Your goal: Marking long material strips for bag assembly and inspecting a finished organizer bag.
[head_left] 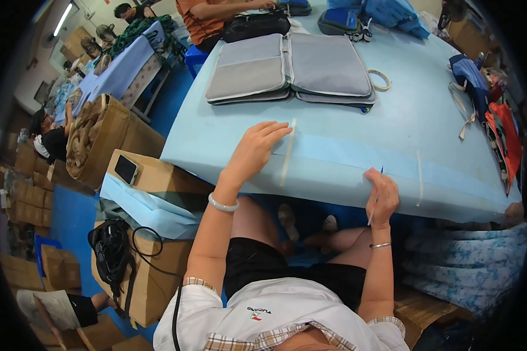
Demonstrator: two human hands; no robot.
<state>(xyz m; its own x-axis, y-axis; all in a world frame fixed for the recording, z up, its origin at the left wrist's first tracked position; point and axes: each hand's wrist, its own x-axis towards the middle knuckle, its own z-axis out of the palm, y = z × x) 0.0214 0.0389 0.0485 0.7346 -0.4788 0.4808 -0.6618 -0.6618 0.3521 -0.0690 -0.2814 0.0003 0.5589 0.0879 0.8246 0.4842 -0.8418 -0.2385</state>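
Note:
My left hand (256, 153) is open, its fingers stretched flat toward the top of a pale tape strip (286, 161) on the light blue table cover (193, 137). Between the fingers of my right hand (384, 199), at the table's near edge, is a slim pen (370, 216). Its blue tip points away from me and its pale shaft shows below the hand. A second tape strip (419, 178) lies to the right of that hand. Farther off, a grey zippered bag (334, 61) is spread open in two panels, beside a roll of tape (380, 80).
Blue bags (339, 22) stand at the far side, near a seated person in orange (200, 20) with a black bag (256, 26). Red and blue bags (505, 140) line the right edge. At my left are cardboard boxes (152, 169), a phone (126, 169) and a black pouch (109, 254).

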